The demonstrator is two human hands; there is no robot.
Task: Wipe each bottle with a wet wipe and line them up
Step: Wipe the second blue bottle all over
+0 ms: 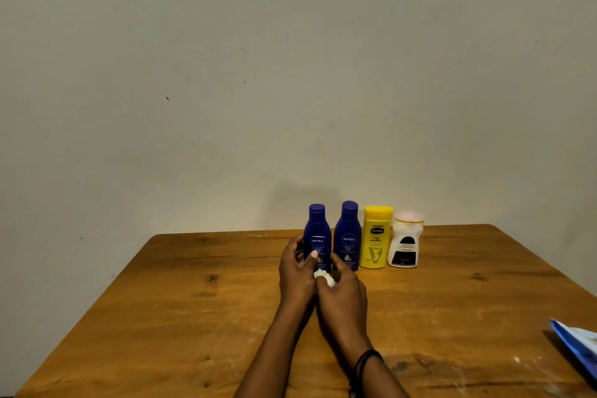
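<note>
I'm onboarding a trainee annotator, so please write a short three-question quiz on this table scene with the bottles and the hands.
1. True or false: the left hand grips the leftmost dark blue plastic bottle.
2. How many bottles stand in the row on the brown wooden table? A) three B) four C) five
3. Fill in: the right hand holds a crumpled white ____ at that bottle's base.
Key: 1 true; 2 B; 3 wet wipe.
</note>
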